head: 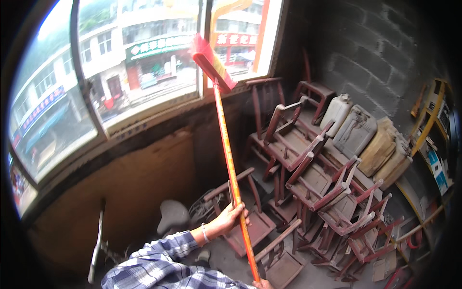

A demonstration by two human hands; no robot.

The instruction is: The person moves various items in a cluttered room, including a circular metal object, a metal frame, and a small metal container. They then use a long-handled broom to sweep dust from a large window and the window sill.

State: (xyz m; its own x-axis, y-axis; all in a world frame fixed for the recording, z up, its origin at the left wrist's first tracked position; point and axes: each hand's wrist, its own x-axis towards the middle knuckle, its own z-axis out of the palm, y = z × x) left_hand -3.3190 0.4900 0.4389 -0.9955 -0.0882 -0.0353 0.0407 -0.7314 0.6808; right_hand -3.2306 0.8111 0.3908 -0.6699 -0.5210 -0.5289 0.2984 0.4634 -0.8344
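My left hand (pixel 231 216) grips the orange handle (pixel 228 155) of a long broom partway down its length. Lower on the same handle, at the bottom edge of the picture, my right hand (pixel 263 284) is closed around it and only partly in view. The broom is raised and slants up, head uppermost. Its red broom head (pixel 213 70) with pink and yellow bristles stands before the window frame (pixel 207 47). Whether the bristles touch the frame or glass I cannot tell.
Dusty red wooden chairs (pixel 314 180) are stacked on the right. Several plastic jerrycans (pixel 355 130) stand behind them by the block wall (pixel 375 61). A yellow-edged shelf (pixel 429 115) is at far right. Near my left arm are a bicycle saddle (pixel 173 216) and a metal handlebar (pixel 96 249).
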